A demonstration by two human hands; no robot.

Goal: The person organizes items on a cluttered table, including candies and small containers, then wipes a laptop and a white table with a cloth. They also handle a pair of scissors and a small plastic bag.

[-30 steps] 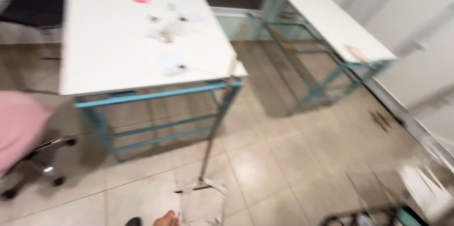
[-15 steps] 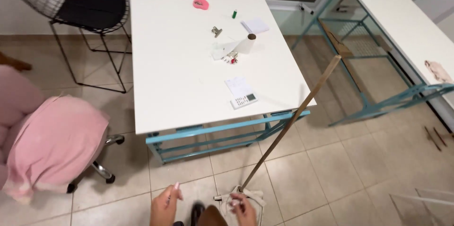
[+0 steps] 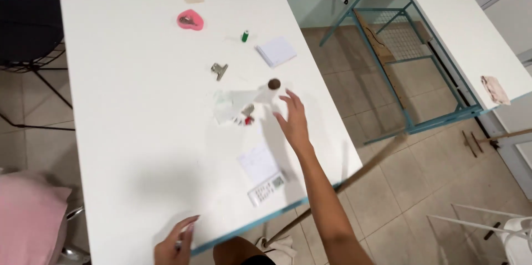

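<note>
Right hand (image 3: 292, 118), fingers spread and empty, reaches toward the brown ball (image 3: 274, 83) on the bench (image 3: 127, 132); a careless brush could roll it away. Left hand (image 3: 174, 243), fingers curled, rests at the near edge.

Pink heart-shaped dish (image 3: 190, 20) at far tabletop (image 3: 127, 132); green spool (image 3: 245, 36); metal binder clip (image 3: 219, 70); black wire chair (image 3: 27, 18) beside.

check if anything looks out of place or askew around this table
One thing stands out: a long wooden stick slants from the floor past the white table corner, not upright or stowed. The table's small things lie loosely scattered: pink heart-shaped dish, metal clip, crumpled clear wrapper near the right hand. Nothing looks spilled or broken.
</note>
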